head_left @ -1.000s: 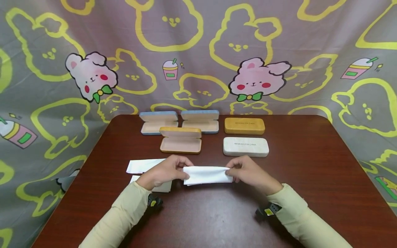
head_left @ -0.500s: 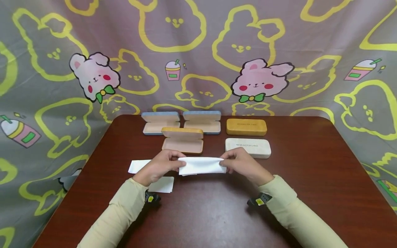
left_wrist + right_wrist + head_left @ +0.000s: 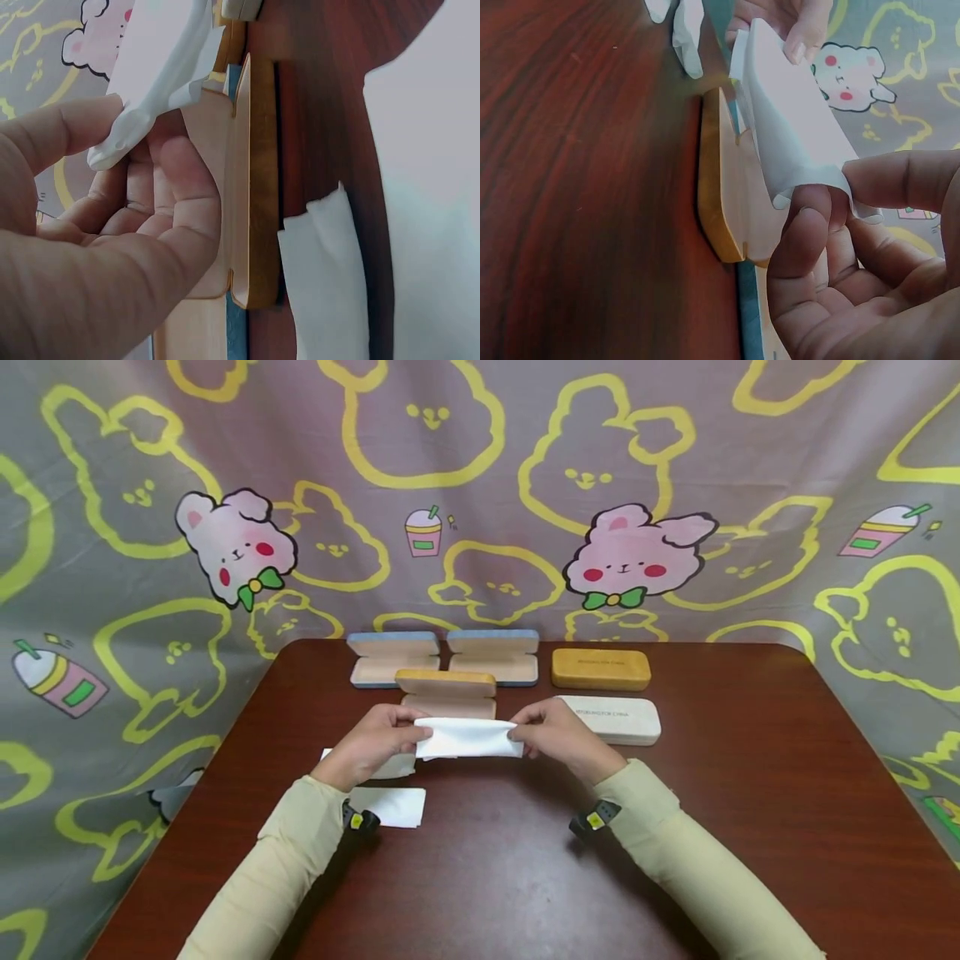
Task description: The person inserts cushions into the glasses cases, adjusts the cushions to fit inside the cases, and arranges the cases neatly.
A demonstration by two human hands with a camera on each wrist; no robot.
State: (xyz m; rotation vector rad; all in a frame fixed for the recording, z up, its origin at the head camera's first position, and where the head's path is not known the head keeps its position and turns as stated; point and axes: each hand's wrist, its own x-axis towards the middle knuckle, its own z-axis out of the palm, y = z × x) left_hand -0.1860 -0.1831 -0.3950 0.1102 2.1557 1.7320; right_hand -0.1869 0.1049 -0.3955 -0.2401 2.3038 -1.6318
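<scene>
A folded white cloth (image 3: pixel 468 738) is stretched between both hands, raised in front of the open yellow glasses case (image 3: pixel 447 683). My left hand (image 3: pixel 373 742) pinches its left end between thumb and fingers. At the opposite end, my right hand (image 3: pixel 564 737) pinches it the same way; the right wrist view shows the cloth's layers (image 3: pixel 799 127) curving over the fingertips. The cloth overlaps the lower half of the yellow case in the head view. Two more folded white cloths lie on the table by the left forearm, the nearer cloth (image 3: pixel 393 807) and a farther one (image 3: pixel 395 767) partly covered by the hand.
Behind stand two open blue glasses cases, the left blue case (image 3: pixel 393 670) and the right blue case (image 3: pixel 495 668). A closed yellow case (image 3: pixel 602 669) and a closed white case (image 3: pixel 622 720) lie to the right. A patterned curtain (image 3: pixel 480 493) hangs behind the dark wooden table (image 3: pixel 735 793).
Both hands have carried the stretched cloth away from me and slightly left, up to the open yellow case. The cases and the two lying cloths have stayed put.
</scene>
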